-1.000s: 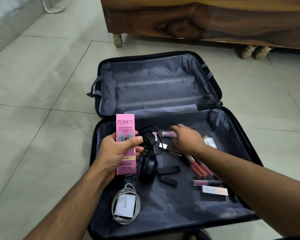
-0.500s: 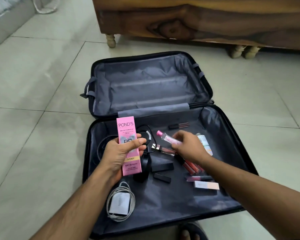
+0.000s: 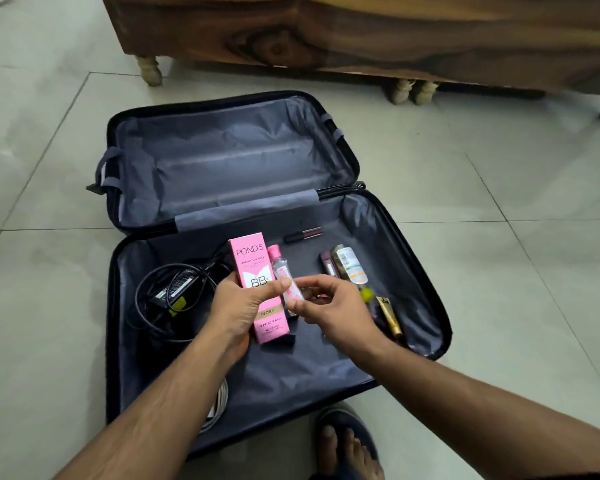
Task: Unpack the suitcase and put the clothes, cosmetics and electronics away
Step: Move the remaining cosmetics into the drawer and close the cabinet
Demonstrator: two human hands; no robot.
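Gripping the pink Pond's box (image 3: pixel 257 271) upright in my left hand (image 3: pixel 238 306), fingers and thumb wrapped round its middle, held over the near half of the open suitcase (image 3: pixel 409 265) lying flat on the tiled floor (image 3: pixel 499 237). My right hand (image 3: pixel 329 308) pinches the lower end of a small clear bottle (image 3: pixel 283 271) with a pink cap, bottle pressed right against the box's right side, left thumb touching it too. Near half holds the rest: black power adapter (image 3: pixel 177 287) with coiled cable at left, a dark lip gloss tube (image 3: pixel 303 234) alone near the hinge, a white-labelled bottle (image 3: pixel 350 265) and a dark tube just beside it at right, a gold tube (image 3: pixel 390 317) near my right wrist. Something small and yellow-green sits between the bottle and the gold tube, cannot tell what. White coiled cable (image 3: pixel 220 401) partly hidden under my left forearm. Far half shows only grey lining. Wooden furniture (image 3: pixel 361 36) on turned legs stands beyond the suitcase. My foot in a dark sandal (image 3: pixel 343 441) sits at the near edge.
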